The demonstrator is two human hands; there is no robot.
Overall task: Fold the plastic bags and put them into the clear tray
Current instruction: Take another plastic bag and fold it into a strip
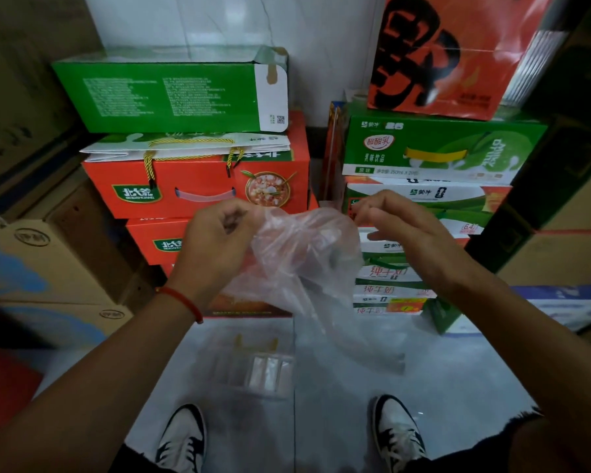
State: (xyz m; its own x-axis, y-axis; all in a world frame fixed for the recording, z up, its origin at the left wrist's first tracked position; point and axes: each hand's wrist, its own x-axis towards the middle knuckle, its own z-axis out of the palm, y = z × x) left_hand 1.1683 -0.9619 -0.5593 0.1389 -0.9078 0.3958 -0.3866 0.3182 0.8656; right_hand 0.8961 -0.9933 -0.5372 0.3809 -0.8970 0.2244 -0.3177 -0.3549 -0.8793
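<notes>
Head view, task object: a thin clear plastic bag (307,268) is held up in the air between both hands, crumpled at the top and not yet folded flat.
Head view, long axis of the bag: it runs from the gathered top edge at hand height downward and a little to the person's right, the loose tail (362,343) hanging free above the floor (458,370).
Head view, left hand (215,240): fingers curled and clamped on the bag's upper left edge; a red cord bracelet (181,302) circles the wrist.
Head view, right hand (396,227): thumb and fingertips pinch the bag's upper right edge; the remaining fingers are bent, not spread.
Head view, hand spacing: the two hands sit at about the same height, near each other, with the bunched film bridging the gap.
Head view, clear tray (253,370): it lies on the floor directly below the hands, just ahead of the left shoe (185,438) and well to the left of the right shoe (400,435); it seems to hold pale folded film, though this is hard to make out.
Head view, governing relation: the tray lies below and slightly left of the bag, so the left hand is judged the nearer one for lowering the folded piece.
Head view, surroundings: stacked red and green cartons (198,179) stand beyond the hands.
Head view, stage (judgement): the fold is early; the film probably needs to be pulled flat first.
</notes>
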